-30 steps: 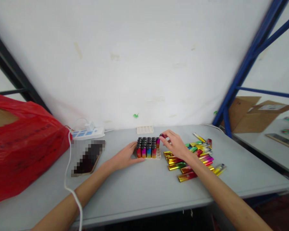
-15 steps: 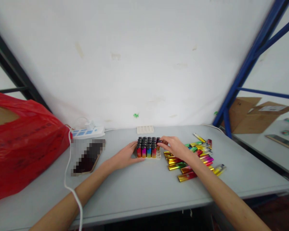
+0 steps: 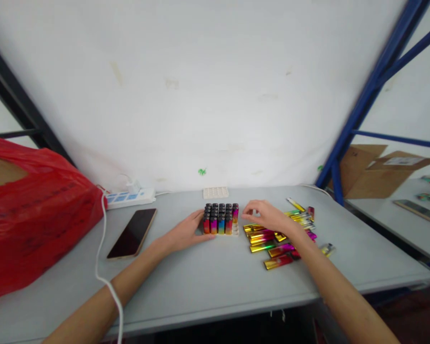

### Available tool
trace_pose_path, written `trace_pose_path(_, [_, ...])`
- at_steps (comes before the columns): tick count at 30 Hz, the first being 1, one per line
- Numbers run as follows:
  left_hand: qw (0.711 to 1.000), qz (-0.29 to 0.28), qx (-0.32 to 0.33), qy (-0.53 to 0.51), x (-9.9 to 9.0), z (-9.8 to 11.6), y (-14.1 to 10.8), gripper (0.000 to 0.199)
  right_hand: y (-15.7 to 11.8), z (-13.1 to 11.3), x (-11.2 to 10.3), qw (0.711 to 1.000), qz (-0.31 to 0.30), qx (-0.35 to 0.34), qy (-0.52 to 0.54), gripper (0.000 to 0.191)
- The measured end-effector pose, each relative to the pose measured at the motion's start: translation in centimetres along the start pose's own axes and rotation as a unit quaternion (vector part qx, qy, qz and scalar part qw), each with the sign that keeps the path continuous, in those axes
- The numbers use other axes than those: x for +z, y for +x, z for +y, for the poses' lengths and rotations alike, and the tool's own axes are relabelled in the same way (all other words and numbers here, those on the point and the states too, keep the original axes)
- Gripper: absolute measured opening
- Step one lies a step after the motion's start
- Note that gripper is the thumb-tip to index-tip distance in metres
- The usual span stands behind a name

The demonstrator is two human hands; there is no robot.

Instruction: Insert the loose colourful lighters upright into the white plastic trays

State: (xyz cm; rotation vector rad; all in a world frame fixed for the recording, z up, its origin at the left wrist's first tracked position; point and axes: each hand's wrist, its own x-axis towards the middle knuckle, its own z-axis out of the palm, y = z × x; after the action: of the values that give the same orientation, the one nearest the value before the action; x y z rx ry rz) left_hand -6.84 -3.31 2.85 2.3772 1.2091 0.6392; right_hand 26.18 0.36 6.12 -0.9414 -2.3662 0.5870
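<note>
Upright lighters [image 3: 218, 222] with black tops and shiny red, purple and blue bodies stand in rows in a white tray [image 3: 235, 231]. A few holes show at the tray's front right. My left hand [image 3: 184, 233] grips the tray's left side, its thumb along the front and its fingers round the back left corner. Just right of the tray, my right hand [image 3: 265, 215] hovers with curved fingers apart and nothing visible in them. Beneath and beside it lies a loose pile of metallic lighters [image 3: 267, 237], partly hidden by my right forearm.
A second white tray [image 3: 215, 192] lies by the wall. On the left are a phone [image 3: 133, 233], a power strip [image 3: 131, 198], a white cable [image 3: 99, 267] and a red plastic bag [image 3: 43, 215]. A blue frame [image 3: 338, 177] and cardboard boxes [image 3: 376, 177] stand at right.
My right hand has let go of a lighter, which now stands in the tray's right column at the back, and has moved right toward the pile. My left hand has stayed in place.
</note>
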Motion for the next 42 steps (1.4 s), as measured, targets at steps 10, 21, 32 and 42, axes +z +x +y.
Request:
trace_pose_path(10, [1.000,-0.002,0.002,0.004,-0.1,0.1,-0.1,0.079,-1.2,2.2,-1.5,0.994,-0.069,0.074,0.033,0.038])
trace_pose_path(21, [1.000,-0.001,-0.007,0.010,-0.1,0.1,0.0,0.078,0.0,4.6,0.7,0.991,0.014,0.085,-0.100,0.031])
trace_pose_path(32, [1.000,-0.012,0.002,0.023,0.1,-0.3,0.0,0.080,0.6,4.3,-0.6,0.926,0.278,0.137,0.215,0.056])
trace_pose_path(42, [0.999,-0.022,-0.007,0.022,-0.1,-0.2,-0.1,0.084,0.7,2.3,0.0,0.783,0.230,0.191,0.545,0.024])
